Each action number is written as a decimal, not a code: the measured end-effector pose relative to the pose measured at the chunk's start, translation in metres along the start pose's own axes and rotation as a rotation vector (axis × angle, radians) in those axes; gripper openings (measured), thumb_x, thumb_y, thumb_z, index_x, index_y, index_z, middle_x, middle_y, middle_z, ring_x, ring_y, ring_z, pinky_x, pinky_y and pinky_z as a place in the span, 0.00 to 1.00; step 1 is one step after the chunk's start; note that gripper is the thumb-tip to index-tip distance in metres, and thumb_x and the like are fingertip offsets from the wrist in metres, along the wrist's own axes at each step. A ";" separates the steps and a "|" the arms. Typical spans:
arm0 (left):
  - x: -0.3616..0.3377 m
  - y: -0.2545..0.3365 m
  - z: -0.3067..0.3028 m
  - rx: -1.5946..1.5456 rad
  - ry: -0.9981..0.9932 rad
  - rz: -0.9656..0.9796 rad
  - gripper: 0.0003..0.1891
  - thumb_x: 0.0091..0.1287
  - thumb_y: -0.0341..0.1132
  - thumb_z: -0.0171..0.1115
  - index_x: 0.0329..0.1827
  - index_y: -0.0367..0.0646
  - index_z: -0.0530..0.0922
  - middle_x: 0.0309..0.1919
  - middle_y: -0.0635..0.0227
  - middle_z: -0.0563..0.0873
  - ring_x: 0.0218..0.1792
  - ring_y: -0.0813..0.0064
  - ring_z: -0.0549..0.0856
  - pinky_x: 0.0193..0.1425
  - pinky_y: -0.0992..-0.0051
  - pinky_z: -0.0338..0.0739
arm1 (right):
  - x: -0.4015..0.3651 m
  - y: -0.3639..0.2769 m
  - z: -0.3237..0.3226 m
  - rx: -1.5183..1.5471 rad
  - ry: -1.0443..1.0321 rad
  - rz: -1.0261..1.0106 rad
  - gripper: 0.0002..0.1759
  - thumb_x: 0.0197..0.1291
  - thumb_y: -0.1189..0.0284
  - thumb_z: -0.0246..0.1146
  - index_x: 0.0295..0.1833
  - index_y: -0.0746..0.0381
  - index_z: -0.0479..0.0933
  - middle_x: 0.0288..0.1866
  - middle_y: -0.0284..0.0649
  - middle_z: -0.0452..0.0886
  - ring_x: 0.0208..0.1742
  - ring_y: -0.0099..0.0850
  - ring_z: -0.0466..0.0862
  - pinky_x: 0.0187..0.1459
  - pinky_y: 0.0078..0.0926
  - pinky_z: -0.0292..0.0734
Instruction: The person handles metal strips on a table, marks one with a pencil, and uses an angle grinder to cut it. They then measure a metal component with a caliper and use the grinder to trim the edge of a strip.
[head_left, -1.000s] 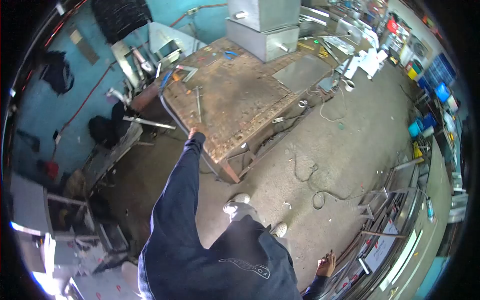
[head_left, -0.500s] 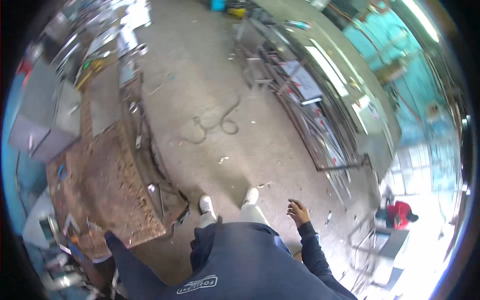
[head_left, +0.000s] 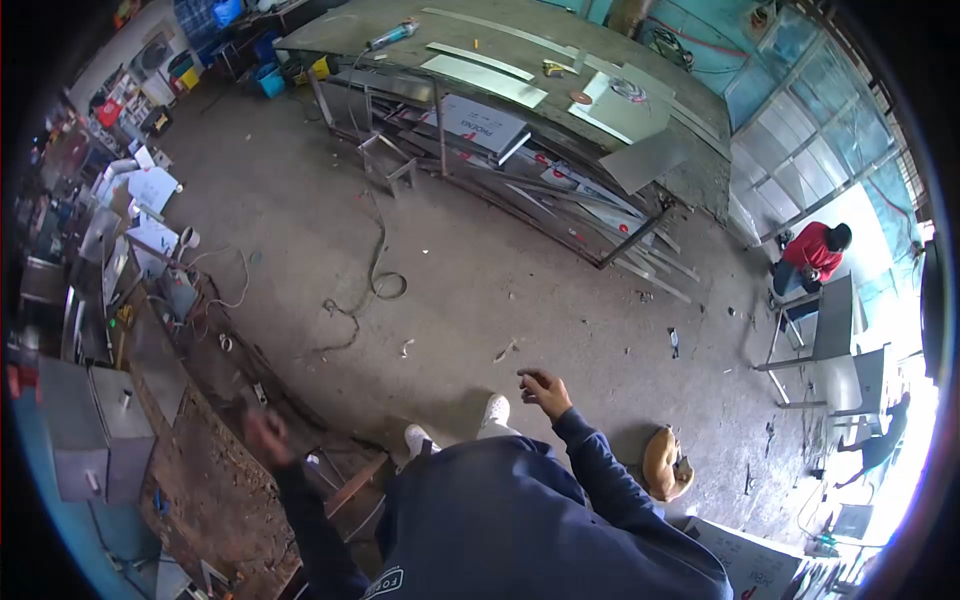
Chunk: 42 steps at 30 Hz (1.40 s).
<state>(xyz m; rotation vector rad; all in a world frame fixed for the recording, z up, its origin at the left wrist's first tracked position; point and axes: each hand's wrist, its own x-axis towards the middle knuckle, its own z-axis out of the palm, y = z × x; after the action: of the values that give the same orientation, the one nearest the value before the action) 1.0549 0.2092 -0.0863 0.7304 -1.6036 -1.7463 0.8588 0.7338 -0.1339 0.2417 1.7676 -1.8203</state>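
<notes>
My left hand (head_left: pixel 266 437) hovers by the edge of a worn brown workbench (head_left: pixel 225 480), smeared by motion, so its fingers cannot be made out. In front of my body, my right hand (head_left: pixel 545 392) hangs over the concrete floor (head_left: pixel 460 310). Its fingers are loosely bent and apart, with nothing visible in them, and it touches nothing. A grey metal box (head_left: pixel 75 430) stands on the workbench, left of my left hand. Below both hands show my white shoes (head_left: pixel 495 410).
A large metal-topped table (head_left: pixel 340 35) carries sheet strips and an angle grinder (head_left: pixel 392 34); stock lies beneath. A cable (head_left: pixel 385 285) crosses the floor. A tan dog (head_left: pixel 660 465) lies at my right. A person in red (head_left: pixel 815 250) sits beside metal frames (head_left: pixel 800 370).
The view has turned to the right, bringing the dog and more of the large table into sight. My left hand has come into view past its sleeve; my right hand stays raised in front.
</notes>
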 end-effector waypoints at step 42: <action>0.140 0.024 0.716 0.432 -0.532 0.579 0.23 0.59 0.18 0.65 0.60 0.40 0.81 0.42 0.56 0.88 0.40 0.57 0.87 0.43 0.65 0.81 | 0.342 -0.378 -0.103 -0.231 -0.417 -0.253 0.22 0.75 0.58 0.56 0.44 0.69 0.81 0.28 0.36 0.83 0.30 0.21 0.81 0.34 0.21 0.77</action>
<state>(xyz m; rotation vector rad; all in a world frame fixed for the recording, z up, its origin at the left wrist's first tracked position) 0.4192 0.5535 0.0111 -0.0643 -2.3020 -1.2249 0.3570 0.7184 0.0031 -0.4409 1.7371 -1.6576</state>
